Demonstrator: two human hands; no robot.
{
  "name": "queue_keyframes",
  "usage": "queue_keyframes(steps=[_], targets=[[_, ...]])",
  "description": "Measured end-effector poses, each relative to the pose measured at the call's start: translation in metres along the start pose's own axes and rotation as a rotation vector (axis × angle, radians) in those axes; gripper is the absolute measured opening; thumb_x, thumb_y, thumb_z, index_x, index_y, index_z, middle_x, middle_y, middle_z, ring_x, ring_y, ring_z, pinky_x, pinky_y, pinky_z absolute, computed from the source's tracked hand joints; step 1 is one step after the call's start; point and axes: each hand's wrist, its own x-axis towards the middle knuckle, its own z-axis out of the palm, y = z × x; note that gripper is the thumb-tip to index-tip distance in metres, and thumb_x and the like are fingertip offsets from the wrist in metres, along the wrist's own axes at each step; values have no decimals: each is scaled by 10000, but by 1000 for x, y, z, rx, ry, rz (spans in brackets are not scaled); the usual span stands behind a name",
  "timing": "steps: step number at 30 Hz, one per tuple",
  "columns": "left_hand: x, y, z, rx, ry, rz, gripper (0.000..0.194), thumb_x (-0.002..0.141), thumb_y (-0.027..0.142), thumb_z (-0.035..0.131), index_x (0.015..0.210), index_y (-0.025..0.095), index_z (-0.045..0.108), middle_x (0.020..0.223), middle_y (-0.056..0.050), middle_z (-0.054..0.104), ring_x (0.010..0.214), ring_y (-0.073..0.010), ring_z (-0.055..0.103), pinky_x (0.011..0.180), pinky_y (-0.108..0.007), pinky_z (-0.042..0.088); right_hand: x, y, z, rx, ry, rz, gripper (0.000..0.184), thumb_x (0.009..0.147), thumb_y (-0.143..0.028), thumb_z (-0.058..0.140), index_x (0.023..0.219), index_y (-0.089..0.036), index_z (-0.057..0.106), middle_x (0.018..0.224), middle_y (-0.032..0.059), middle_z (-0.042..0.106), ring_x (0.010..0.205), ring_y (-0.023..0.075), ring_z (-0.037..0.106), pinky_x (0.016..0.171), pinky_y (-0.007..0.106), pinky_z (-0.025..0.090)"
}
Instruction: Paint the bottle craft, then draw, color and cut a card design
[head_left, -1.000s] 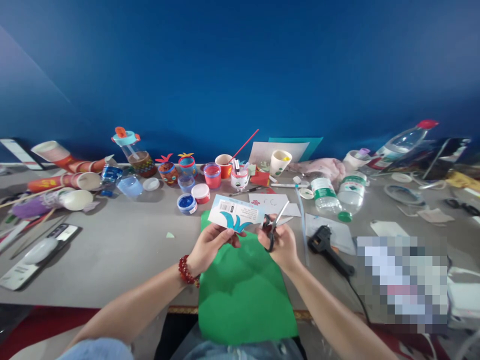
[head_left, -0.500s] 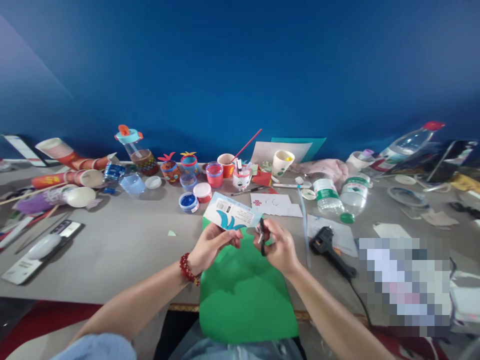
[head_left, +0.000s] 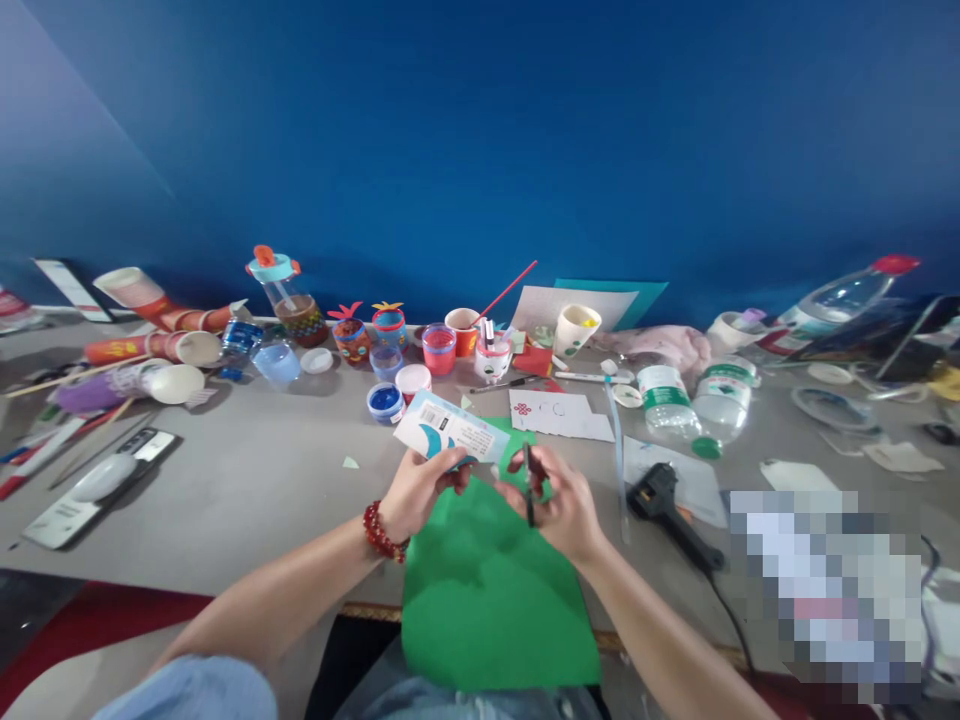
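My left hand [head_left: 421, 490], with a red bead bracelet at the wrist, pinches a piece of printed card [head_left: 457, 428]. The card is white and light blue, carries a barcode, and has a blue leaf-like shape on it, partly covered by my thumb. In my right hand [head_left: 561, 500] are small dark-handled scissors [head_left: 530, 485], held just right of the card and apart from it. Whether the blades are spread I cannot make out. Beneath both hands lies a green sheet [head_left: 495, 600], which hangs over the table's front edge.
Blue paint [head_left: 385, 401] and several decorated cups, one a red cup [head_left: 439, 348], stand behind the card. A cut white card [head_left: 559, 414] lies beyond my right hand. Further right are a black glue gun [head_left: 675, 515] with its cord and clear bottles [head_left: 664, 400]. A phone [head_left: 101, 488] lies at left.
The scissors have come away from the card's right edge. My left hand has tilted the card and covers more of the blue shape. The whole view has shifted slightly.
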Motion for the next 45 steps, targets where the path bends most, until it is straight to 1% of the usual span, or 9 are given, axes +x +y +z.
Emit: queue_keyframes(steps=[2,5,7,10,13,17,27,31,45], targets=[[1,3,0,-20,23,35,302,682,333,830,774,110,648,649,-10,623,515,-96,555,492,-229,447,-1,-3,-6,164,-85,53,314,790,-465,699,787,-159,626,649,25,604,518,132,501,510,257,388],[3,8,-2,-83,65,81,264,691,296,826,786,109,665,707,-30,654,581,-122,604,531,-249,477,-2,-7,-11,442,-372,147,510,765,-659,656,689,-155,621,582,38,620,497,135,518,474,248,368],[5,12,-2,-146,104,119,250,682,278,834,763,107,670,710,-35,659,629,-147,638,558,-263,494,-1,-10,-11,546,-536,229,562,730,-709,661,670,-152,608,559,46,637,490,133,535,471,238,368],[6,18,-2,-244,166,187,245,646,252,857,707,112,665,710,-30,667,664,-155,659,606,-276,517,0,-10,-7,607,-648,364,564,709,-708,683,661,-158,568,551,51,652,451,112,515,450,222,350],[4,20,2,-287,194,217,244,634,239,864,745,125,679,786,-38,701,711,-156,669,646,-282,534,-1,-9,-1,634,-670,454,557,692,-692,710,647,-167,529,534,44,643,420,91,481,423,207,316],[-3,17,8,-234,171,186,235,665,260,850,781,125,696,846,-66,723,773,-181,680,650,-283,540,-2,-7,5,647,-646,454,560,697,-690,708,650,-164,524,548,58,661,434,82,474,425,196,307],[-11,8,10,12,120,77,263,719,386,810,766,146,714,746,-45,686,697,-176,645,668,-308,537,-1,-11,11,667,-627,516,592,672,-738,689,658,-175,507,547,49,666,377,60,403,375,193,257],[-12,6,12,-17,91,91,238,719,363,810,812,164,720,828,-51,697,773,-194,646,689,-317,541,0,-13,11,661,-624,537,606,653,-750,694,642,-172,515,529,40,645,393,68,427,387,195,254],[-11,8,14,-18,81,91,252,701,355,820,815,152,724,831,-53,706,725,-169,641,653,-285,541,1,-13,14,662,-622,556,596,630,-734,722,627,-174,518,509,20,612,428,91,492,415,199,302]])
